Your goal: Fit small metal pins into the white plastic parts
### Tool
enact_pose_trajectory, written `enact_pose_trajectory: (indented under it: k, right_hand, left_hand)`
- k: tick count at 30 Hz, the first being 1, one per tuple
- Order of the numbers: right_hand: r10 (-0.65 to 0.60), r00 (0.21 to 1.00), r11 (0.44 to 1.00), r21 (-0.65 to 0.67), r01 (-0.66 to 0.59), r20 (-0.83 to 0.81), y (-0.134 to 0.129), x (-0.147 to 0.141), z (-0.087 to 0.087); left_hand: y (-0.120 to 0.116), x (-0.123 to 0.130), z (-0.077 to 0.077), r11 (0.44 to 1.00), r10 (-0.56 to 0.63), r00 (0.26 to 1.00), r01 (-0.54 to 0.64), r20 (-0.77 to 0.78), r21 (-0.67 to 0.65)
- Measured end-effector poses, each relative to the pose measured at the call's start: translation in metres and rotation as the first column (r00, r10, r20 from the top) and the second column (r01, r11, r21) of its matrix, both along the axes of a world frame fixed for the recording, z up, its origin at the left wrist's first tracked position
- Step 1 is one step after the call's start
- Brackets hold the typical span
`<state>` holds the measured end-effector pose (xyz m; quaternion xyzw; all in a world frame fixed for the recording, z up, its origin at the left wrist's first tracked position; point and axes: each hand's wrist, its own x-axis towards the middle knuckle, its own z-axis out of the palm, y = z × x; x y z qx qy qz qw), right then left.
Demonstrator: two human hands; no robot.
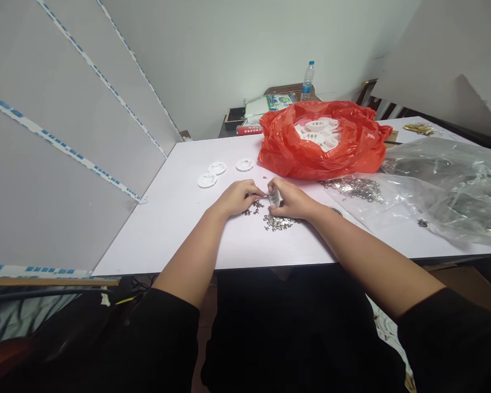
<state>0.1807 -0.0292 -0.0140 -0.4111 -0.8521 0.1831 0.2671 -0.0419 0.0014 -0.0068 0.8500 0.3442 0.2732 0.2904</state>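
Note:
My right hand (293, 200) grips a white round disc (275, 197), tilted on its edge above the table, its face turned toward my left hand. My left hand (242, 197) is closed in a pinch at the disc's rim, on what looks like a small, thin metal piece, mostly hidden by the fingertips. Under the hands lie a heap of small shiny metal pieces (277, 222) and a looser scatter of darker metal pieces (257, 207). Beyond my left hand, several similar white discs (207, 180) lie flat on the white table (167, 218).
A red plastic bag (282, 147) full of white pieces stands open behind my hands. To the right, a clear plastic bag (417, 191) spreads over the table, with more metal pieces (362, 189) near its mouth. A water bottle (308, 82) stands at the back. A grey panel (65, 136) borders the left.

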Motion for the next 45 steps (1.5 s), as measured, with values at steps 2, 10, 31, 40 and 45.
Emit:
enact_pose_trajectory:
  k: [2,10,31,40,45]
  right_hand:
    - [-0.003,1.000,1.000,-0.001,0.003,0.004,0.000,0.000,0.000]
    - [-0.012,1.000,1.000,-0.012,0.012,0.026,-0.001,-0.002,0.001]
    - [0.051,0.998,0.997,-0.056,-0.053,-0.040,0.002,-0.003,-0.001]
    - [-0.025,0.999,0.995,-0.093,0.021,-0.045,0.000,-0.003,-0.003]
    - [-0.053,0.997,0.994,-0.104,0.047,-0.058,0.000,-0.002,-0.004]
  left_hand:
    - [0.000,0.000,0.000,1.000,0.001,1.000,0.000,-0.013,0.018]
    - [0.000,0.003,0.001,0.998,0.015,0.996,-0.010,-0.084,0.059]
    - [-0.013,0.022,0.013,0.968,0.216,0.876,-0.133,-0.432,0.215]
    - [-0.005,0.015,-0.002,0.989,0.105,0.961,-0.073,-0.257,0.130]
    - [-0.003,0.008,-0.004,0.998,0.031,0.988,-0.022,-0.152,0.057]
